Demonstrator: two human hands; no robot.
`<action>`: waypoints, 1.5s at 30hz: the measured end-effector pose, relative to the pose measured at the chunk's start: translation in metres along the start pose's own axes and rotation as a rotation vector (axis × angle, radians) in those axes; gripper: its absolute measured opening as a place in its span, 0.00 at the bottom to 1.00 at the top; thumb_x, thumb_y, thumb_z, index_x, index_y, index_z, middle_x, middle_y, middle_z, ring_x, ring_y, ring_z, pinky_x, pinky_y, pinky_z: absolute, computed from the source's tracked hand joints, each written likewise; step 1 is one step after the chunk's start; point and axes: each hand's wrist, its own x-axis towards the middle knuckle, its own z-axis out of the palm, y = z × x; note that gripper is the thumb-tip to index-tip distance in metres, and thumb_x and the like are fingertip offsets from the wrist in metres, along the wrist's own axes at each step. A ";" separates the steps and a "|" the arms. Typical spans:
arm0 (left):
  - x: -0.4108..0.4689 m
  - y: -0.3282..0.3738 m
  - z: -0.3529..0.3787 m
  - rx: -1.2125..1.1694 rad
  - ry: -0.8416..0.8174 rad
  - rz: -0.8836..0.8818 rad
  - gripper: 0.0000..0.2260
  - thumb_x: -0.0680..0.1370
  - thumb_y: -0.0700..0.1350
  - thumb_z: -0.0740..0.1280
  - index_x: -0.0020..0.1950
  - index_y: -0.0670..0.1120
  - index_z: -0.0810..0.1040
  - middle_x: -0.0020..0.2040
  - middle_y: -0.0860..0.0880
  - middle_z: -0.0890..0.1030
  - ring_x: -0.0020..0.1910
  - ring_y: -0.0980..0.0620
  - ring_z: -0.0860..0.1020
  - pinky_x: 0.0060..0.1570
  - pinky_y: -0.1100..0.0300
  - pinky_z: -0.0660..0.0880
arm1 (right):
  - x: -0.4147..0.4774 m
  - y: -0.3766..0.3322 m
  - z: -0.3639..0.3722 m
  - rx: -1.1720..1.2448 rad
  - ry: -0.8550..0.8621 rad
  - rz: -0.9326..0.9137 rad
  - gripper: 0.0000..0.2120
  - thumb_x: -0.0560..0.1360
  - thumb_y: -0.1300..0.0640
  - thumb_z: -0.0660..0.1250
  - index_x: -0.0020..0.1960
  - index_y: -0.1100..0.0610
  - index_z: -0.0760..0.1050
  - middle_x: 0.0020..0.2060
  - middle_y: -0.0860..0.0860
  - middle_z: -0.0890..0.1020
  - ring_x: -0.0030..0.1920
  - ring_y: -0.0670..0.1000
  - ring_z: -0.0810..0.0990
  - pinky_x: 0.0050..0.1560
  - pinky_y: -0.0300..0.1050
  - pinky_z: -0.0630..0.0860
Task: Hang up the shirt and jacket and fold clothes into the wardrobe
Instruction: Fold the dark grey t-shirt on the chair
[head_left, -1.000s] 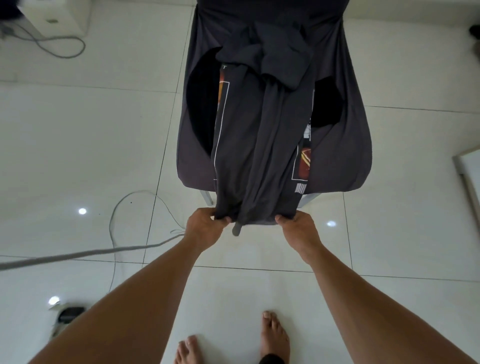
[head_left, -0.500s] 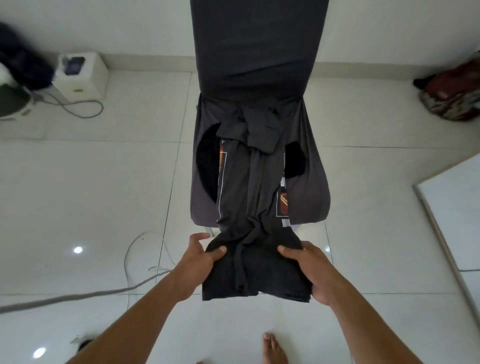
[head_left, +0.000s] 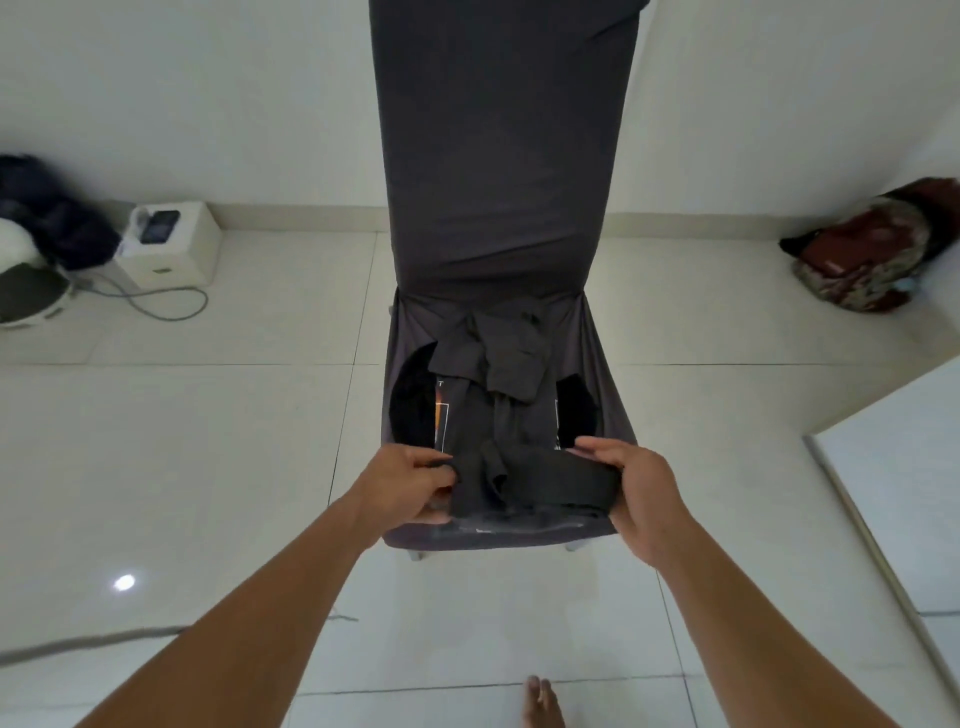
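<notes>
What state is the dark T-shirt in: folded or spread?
Partly folded: T-shirt sides lie over its middle; left hand and right hand hold its bottom end doubled up.

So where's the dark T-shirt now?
Head view, centre: the T-shirt lies on the covered chair, its near end folded over and gripped by the left hand and right hand.

Single head-worn view, looking forward and down, close above chair (head_left: 498, 208); white floor (head_left: 208, 467) around

Shirt (head_left: 524, 483) bottom folded up, now on chair seat (head_left: 519, 540)
</notes>
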 end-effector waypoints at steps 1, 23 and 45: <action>0.010 0.002 0.002 0.071 0.039 0.042 0.12 0.79 0.37 0.67 0.41 0.51 0.85 0.36 0.48 0.85 0.36 0.51 0.83 0.36 0.59 0.79 | 0.011 -0.003 0.003 0.063 -0.030 0.024 0.18 0.77 0.68 0.54 0.57 0.68 0.80 0.52 0.64 0.85 0.53 0.60 0.83 0.49 0.51 0.80; 0.156 0.041 -0.001 -0.244 0.068 -0.215 0.18 0.75 0.56 0.73 0.58 0.45 0.84 0.51 0.45 0.87 0.52 0.45 0.85 0.60 0.46 0.78 | 0.176 -0.001 0.040 -0.922 -0.103 -0.230 0.05 0.75 0.50 0.69 0.49 0.48 0.76 0.46 0.51 0.81 0.48 0.54 0.81 0.48 0.47 0.77; 0.270 0.091 -0.033 -0.042 0.195 -0.142 0.16 0.75 0.44 0.74 0.62 0.46 0.77 0.54 0.48 0.85 0.51 0.48 0.84 0.56 0.48 0.81 | 0.284 -0.081 0.092 -0.540 0.088 -0.105 0.06 0.71 0.61 0.78 0.45 0.57 0.82 0.43 0.52 0.87 0.44 0.53 0.85 0.55 0.53 0.82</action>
